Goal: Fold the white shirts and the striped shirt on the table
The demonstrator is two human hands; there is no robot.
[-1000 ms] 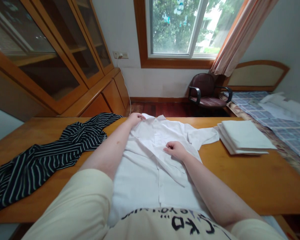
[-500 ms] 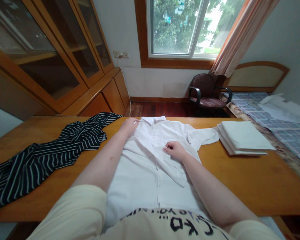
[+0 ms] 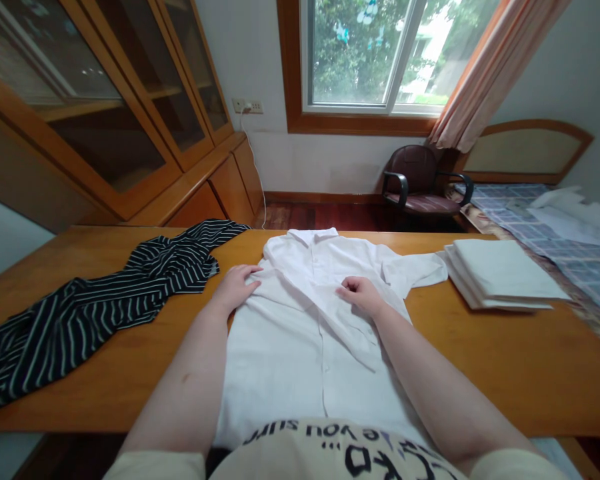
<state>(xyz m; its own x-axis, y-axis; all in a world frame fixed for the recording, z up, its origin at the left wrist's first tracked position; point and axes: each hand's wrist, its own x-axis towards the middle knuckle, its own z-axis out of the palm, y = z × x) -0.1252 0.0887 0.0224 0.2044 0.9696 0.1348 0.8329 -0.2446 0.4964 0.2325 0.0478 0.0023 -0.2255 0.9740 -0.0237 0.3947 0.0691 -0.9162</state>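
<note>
A white short-sleeved shirt (image 3: 280, 353) lies front up on the table, its collar at the far edge. One sleeve stretches out to the right, while a layer of fabric slants across the front from the upper left. My left hand (image 3: 236, 288) rests at the shirt's left edge, fingers stretched out and thumb apart. Over the middle right of the front, my right hand (image 3: 363, 295) has its fingers curled closed against the shirt's fabric; its fingertips are partly hidden.
A black-and-white striped garment (image 3: 145, 280) lies on the left of the wooden table (image 3: 470, 373). At the right, a stack of folded white cloth (image 3: 510, 270) touches the sleeve's end. Beyond stand an armchair (image 3: 420, 180), a bed (image 3: 545, 220) and a glass-door cabinet (image 3: 190, 160).
My left hand has moved from beside the collar down along the shirt's left edge, toward me. My right hand stays at about the same spot on the shirt. The view has shifted slightly.
</note>
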